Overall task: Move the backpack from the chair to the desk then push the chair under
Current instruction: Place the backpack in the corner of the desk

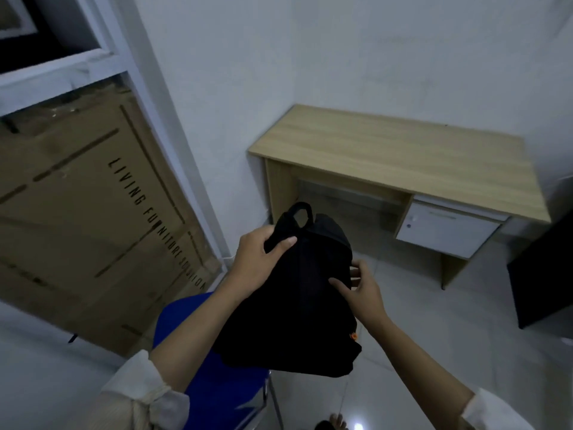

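Observation:
A black backpack (pixel 297 299) with a top loop handle hangs in front of me, above a blue chair (pixel 217 392). My left hand (pixel 260 259) grips its upper left edge near the handle. My right hand (pixel 362 287) pinches its right side. The backpack hides most of the chair's seat. Beyond it, a light wooden desk (pixel 397 153) stands against the white wall in the corner, its top bare.
A white drawer unit (pixel 446 234) hangs under the desk's right side. A large cardboard box (pixel 93 218) leans behind glass at the left. A dark cabinet (pixel 545 274) stands at the right. Pale tiled floor lies between chair and desk.

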